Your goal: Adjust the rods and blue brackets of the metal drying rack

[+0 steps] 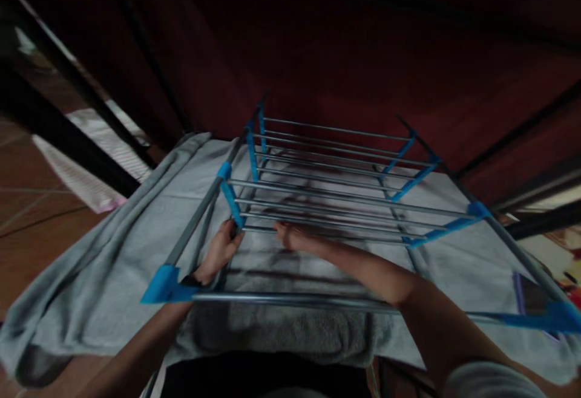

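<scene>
A rack of grey metal tubes with blue plastic connectors [224,171], like a shoe rack, lies on a grey blanket [136,253] in front of me. Around the lower end of a blue bracket [232,203], my left hand [221,250] is closed, with a dark band at its wrist. My right hand [288,236] reaches over the front tube [295,300] and is closed on a thin metal rod [258,230], a short way right of that bracket. Its fingertips are partly hidden and blurred.
A dark red curtain or cloth [327,65] hangs behind the rack, with dark posts [59,120] at the left. White striped cloth [97,156] lies beyond them over a tiled floor [27,216]. A dark, purple-edged object [529,295] rests under the rack's right side.
</scene>
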{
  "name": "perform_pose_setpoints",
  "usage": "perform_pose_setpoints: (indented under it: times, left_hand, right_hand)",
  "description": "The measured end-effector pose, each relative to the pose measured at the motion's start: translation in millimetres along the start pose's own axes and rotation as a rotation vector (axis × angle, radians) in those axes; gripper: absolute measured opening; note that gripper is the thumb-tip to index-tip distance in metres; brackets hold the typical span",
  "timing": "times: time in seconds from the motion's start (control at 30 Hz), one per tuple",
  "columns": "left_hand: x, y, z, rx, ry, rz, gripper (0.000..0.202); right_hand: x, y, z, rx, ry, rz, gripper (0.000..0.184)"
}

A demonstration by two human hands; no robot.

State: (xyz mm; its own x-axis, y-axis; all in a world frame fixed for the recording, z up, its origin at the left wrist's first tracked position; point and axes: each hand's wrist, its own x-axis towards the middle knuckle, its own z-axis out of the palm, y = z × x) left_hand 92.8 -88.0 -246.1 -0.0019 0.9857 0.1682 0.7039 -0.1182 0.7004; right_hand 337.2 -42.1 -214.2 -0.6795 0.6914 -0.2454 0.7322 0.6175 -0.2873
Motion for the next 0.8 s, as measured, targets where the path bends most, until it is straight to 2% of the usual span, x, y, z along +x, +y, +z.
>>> perform_pose_setpoints:
  times: [0.17,0.33,0.53,0.67,0.8]
  left_hand:
    - [-2.0,-1.9,10.3,-0.011,0.046,-0.046,0.029]
    - [3.3,-1.4,14.9,-0.058,0.079,-0.101,0.028]
    - [11.0,-4.9,10.8,-0.121,0.078,-0.051,0.025]
    - [12.5,-12.3,6.4,-0.229,0.019,0.006,0.028]
    - [19.8,-23.4,1.3,-0.314,-0.058,0.044,0.033]
  right_hand:
    - [-6.0,0.2,0.8,0.089,0.037,0.042,0.025]
    - [-3.1,-1.8,0.6,0.152,0.102,-0.023,0.034]
    - [1.7,-7.8,2.1,0.119,0.100,-0.066,0.052]
    - [3.2,-8.9,1.1,0.135,0.087,-0.070,0.047]
    - [9.9,-8.1,1.0,0.157,0.046,-0.013,0.044]
